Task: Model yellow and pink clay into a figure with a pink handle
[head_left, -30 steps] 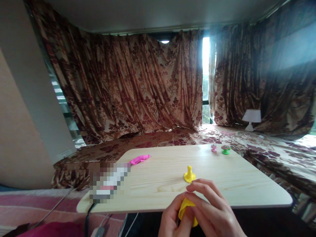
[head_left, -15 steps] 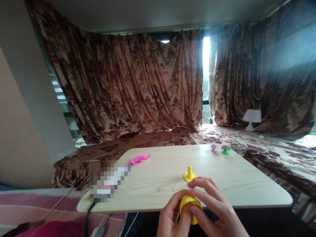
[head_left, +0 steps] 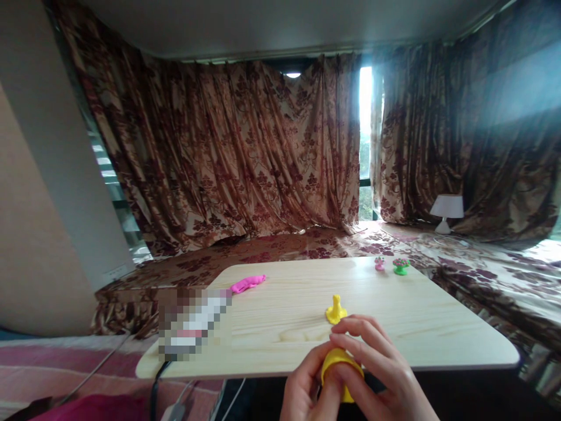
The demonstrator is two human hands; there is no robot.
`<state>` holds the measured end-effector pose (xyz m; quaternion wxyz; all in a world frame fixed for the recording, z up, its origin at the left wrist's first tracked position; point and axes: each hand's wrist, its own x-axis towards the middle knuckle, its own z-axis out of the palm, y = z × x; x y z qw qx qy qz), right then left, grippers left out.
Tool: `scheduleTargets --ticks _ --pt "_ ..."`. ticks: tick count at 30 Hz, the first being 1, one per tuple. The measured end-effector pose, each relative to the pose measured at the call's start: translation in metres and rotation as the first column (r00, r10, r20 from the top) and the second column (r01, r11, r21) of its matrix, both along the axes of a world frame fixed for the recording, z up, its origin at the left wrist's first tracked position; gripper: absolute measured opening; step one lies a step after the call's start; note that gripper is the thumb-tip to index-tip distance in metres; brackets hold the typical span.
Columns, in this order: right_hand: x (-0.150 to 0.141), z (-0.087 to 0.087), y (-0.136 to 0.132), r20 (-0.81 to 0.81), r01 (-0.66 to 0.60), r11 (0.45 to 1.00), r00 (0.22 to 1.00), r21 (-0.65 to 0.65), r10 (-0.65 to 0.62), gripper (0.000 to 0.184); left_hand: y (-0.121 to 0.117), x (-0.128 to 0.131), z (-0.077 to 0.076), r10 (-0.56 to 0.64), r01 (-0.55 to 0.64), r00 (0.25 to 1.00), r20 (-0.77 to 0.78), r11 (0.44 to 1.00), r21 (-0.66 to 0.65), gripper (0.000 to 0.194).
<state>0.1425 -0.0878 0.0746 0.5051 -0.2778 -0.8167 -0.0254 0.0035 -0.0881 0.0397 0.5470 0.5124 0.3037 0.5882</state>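
Observation:
Both hands meet at the near edge of a light wooden table (head_left: 438,327). My left hand (head_left: 304,389) and my right hand (head_left: 381,374) are closed together around a lump of yellow clay (head_left: 339,368), fingers pressing it from both sides. Just beyond them a small yellow clay figure (head_left: 335,311) stands on the table. A pink clay strip (head_left: 248,283) lies at the table's far left. A small pink clay piece (head_left: 379,263) and a green clay piece (head_left: 400,266) stand at the far right edge.
A blurred-out object (head_left: 193,321) lies on the table's left end, with cables (head_left: 175,403) hanging below it. Patterned curtains (head_left: 245,152) and a cloth-covered ledge lie behind the table. A white lamp (head_left: 447,209) stands at the right back.
My fingers have shifted around the yellow clay lump, which now sits slightly further right and more rounded between the hands. Nothing on the table has moved.

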Motion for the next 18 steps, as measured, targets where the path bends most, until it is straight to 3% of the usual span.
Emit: scheduleTargets --ticks 6,10,13,18 --pt "0.0016 -0.0064 0.0061 0.076 0.010 0.996 0.997 0.086 -0.016 0.036 -0.0007 0.0007 0.0047 0.048 -0.045 0.997 -0.060 0.997 0.060 0.033" --pt "0.0007 -0.0061 0.0041 -0.016 0.081 0.997 0.997 0.015 -0.081 0.047 -0.0018 0.0007 0.0079 0.113 -0.114 0.993 0.010 0.993 0.013 0.033" --pt "0.0018 -0.0046 0.0022 0.035 0.086 0.996 0.996 -0.014 -0.086 0.040 -0.0004 0.0026 0.0030 0.131 -0.131 0.990 0.054 0.991 -0.010 0.036" --pt "0.0025 -0.0020 0.0018 0.053 0.056 0.998 0.997 -0.028 -0.054 0.039 -0.0007 0.0031 -0.0009 0.295 -0.274 0.943 -0.153 0.951 0.145 0.033"
